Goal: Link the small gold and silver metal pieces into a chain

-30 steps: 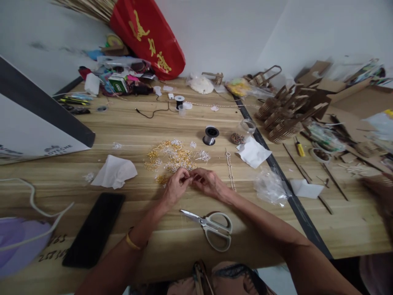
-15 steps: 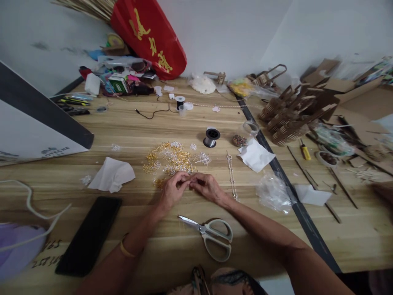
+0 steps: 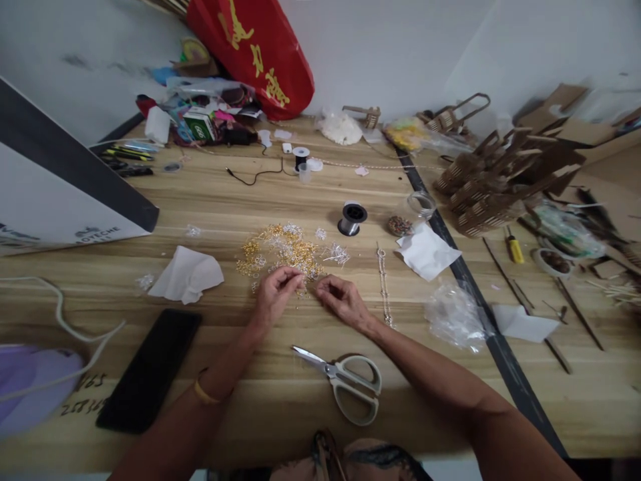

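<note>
Head view | scissors (image 3: 332,371) lie on tabletop (image 3: 210,207) | gold-and-silver pile of small pieces (image 3: 290,248) sits beyond scissors | left hand (image 3: 274,294) beyond scissors, pinched narrow, any held piece too small to tell | right hand (image 3: 346,304) likewise beyond scissors, curled, cannot tell if holding anything

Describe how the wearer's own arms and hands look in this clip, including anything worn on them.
The left hand and right hand are both ungloved, and no sleeve shows on either forearm. A narrow yellow-gold band circles the left forearm near the wrist; nothing worn is visible on the right.
</note>
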### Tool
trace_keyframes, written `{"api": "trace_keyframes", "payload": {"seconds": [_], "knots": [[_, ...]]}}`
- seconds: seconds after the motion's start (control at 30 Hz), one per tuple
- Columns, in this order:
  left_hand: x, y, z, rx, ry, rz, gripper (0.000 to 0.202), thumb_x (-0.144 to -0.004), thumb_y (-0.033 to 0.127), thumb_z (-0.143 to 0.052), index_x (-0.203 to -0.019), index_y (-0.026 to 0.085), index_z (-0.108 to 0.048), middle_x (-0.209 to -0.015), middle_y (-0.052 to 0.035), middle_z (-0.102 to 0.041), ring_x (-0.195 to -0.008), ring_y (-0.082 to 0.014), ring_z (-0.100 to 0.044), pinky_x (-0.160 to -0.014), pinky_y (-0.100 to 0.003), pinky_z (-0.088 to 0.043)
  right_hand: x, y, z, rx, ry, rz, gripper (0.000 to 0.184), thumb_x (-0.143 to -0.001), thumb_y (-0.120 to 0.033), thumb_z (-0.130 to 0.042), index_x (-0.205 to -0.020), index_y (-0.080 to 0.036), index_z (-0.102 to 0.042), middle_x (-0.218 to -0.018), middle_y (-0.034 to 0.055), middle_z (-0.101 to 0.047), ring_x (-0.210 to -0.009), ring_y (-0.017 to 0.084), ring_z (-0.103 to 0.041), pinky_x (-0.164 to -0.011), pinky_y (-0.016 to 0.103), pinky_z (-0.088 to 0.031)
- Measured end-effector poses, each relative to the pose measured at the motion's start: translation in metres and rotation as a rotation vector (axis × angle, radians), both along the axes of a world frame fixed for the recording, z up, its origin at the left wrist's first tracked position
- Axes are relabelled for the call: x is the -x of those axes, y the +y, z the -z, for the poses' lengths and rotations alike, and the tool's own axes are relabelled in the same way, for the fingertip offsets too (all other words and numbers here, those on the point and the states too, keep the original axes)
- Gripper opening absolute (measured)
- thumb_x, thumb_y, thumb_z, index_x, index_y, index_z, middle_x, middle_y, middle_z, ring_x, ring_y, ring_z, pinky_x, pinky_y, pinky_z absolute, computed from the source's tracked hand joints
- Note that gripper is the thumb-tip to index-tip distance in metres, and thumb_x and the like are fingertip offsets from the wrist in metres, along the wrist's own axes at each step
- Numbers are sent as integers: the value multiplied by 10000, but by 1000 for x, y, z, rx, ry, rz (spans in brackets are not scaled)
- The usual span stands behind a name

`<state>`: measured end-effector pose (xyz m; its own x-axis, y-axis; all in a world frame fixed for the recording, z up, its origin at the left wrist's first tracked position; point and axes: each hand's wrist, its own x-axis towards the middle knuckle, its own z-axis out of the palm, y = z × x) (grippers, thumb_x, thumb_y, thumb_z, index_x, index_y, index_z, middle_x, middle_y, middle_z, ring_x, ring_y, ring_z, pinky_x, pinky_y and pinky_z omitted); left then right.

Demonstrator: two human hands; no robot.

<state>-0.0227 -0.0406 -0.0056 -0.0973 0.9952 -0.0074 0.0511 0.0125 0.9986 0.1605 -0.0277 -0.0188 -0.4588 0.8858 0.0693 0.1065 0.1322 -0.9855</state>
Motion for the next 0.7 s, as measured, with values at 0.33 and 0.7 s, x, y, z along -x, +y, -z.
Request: {"api": "trace_keyframes", "payload": {"seconds": [0.33,0.7], "knots": [[-7,-10,2,-136,415,165,171,-818,312,-596,-732,170,-635,-703,-13,-661,-665,-143,-582,-648,-249,-436,0,-1,1,-68,-12,-34,206,-877,-359,-585,-826,-160,-605,-702,-10,-526,-647,105,-461,-598,230,-361],[-9,-10,1,-154,474,188,188,-845,284,-550,-701,171,-594,-662,-9,-627,-637,-139,-552,-622,-245,-415,0,-2,2,-51,-48,-9,191,-865,-351,-599,-866,-161,-617,-684,-20,-528,-615,97,-454,-569,223,-355]]}}
